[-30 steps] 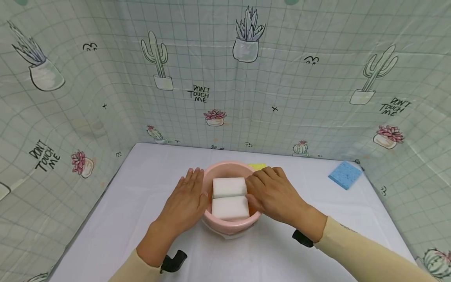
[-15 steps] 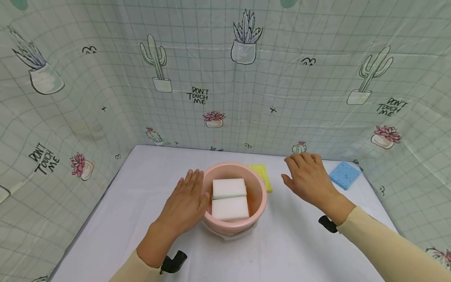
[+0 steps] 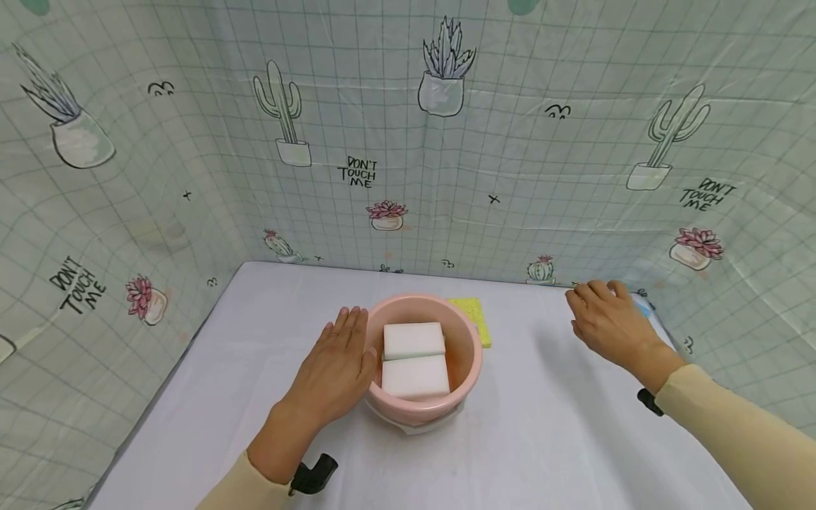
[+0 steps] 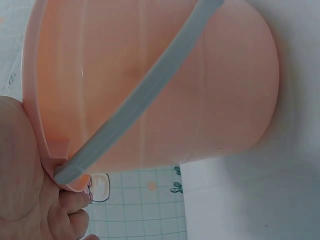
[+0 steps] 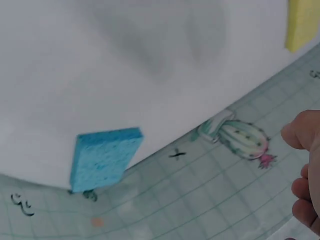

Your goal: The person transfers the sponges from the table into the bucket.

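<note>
A pink bucket (image 3: 414,411) stands mid-table with two white sponges (image 3: 416,377) inside, one behind the other. My left hand (image 3: 336,365), fingers straight and together, rests against the bucket's left rim. In the left wrist view, that hand touches the rim near the base of the grey handle (image 4: 140,102). Off to the right, my right hand (image 3: 615,322) is raised above the table, holding nothing, its fingers loosely bent. Below and beyond it lies a blue sponge (image 5: 106,161), mostly hidden by the hand in the head view.
Behind the bucket's right side, a yellow sponge (image 3: 474,320) lies on the white tabletop (image 3: 516,425), partly covered by the bucket. A cactus-printed curtain (image 3: 408,142) walls in the back and both sides of the table.
My right hand has left the bucket's right side, holding nothing, and moved right to the blue sponge. That uncovered the yellow sponge. The left hand has stayed at the rim.
</note>
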The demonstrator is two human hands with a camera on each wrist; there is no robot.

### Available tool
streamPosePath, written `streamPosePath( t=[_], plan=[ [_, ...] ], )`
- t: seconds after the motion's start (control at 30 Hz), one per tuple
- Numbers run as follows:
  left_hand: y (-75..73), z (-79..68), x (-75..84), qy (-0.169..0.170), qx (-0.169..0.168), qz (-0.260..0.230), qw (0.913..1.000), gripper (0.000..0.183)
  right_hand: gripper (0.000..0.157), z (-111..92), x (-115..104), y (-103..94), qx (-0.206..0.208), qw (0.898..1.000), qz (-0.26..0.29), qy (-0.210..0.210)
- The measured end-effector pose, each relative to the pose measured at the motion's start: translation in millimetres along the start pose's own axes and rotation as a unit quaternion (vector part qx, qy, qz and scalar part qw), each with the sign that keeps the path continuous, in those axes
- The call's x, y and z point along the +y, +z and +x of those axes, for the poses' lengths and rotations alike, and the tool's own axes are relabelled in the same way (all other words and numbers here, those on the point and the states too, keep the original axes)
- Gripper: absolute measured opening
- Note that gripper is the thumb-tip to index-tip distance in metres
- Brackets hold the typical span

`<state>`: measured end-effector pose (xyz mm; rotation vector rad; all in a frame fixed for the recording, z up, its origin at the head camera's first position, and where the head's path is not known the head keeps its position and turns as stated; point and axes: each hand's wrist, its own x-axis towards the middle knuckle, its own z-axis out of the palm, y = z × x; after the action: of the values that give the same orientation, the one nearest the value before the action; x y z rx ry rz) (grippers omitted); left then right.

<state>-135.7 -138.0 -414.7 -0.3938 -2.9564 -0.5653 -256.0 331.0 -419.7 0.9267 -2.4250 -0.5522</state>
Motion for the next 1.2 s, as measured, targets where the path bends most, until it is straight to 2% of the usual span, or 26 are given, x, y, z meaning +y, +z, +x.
streamPosePath(
  t=[0.1, 0.23, 0.37, 0.47, 0.63, 0.9, 1.2],
  plan=[
    [-0.7, 0.0, -2.4, -0.003, 0.0, 0.001, 1.0, 0.063, 0.056, -8.9, 21.2, 11.6, -0.029, 0.999, -0.023, -0.014],
    [-1.3, 0.2, -4.6, -0.005, 0.001, 0.002, 1.0, 0.063, 0.05, -24.1, 45.6, 29.2, -0.054, 0.997, -0.034, -0.03],
    [-1.3, 1.0, -4.6, -0.013, -0.011, -0.003, 0.9999, 0.064, 0.048, -41.7, 62.0, 45.0, -0.083, 0.995, -0.046, -0.043],
    [-1.1, 2.1, -3.8, -0.013, -0.022, -0.005, 0.9997, 0.065, 0.054, -54.4, 70.1, 54.3, -0.126, 0.989, -0.058, -0.042],
    [-3.0, 1.2, -4.6, -0.009, -0.02, 0.009, 0.9997, 0.064, 0.067, -63.2, 76.4, 69.6, -0.172, 0.983, -0.057, -0.036],
    [-3.5, 1.7, -6.6, 0.0, -0.01, 0.0, 0.9999, 0.063, 0.074, -63.2, 81.5, 92.1, -0.18, 0.983, -0.03, -0.006],
    [-2.0, 0.8, -6.0, -0.012, -0.012, 0.0, 0.9998, 0.064, 0.078, -56.2, 75.7, 110.4, -0.203, 0.979, -0.021, 0.011]
  ],
)
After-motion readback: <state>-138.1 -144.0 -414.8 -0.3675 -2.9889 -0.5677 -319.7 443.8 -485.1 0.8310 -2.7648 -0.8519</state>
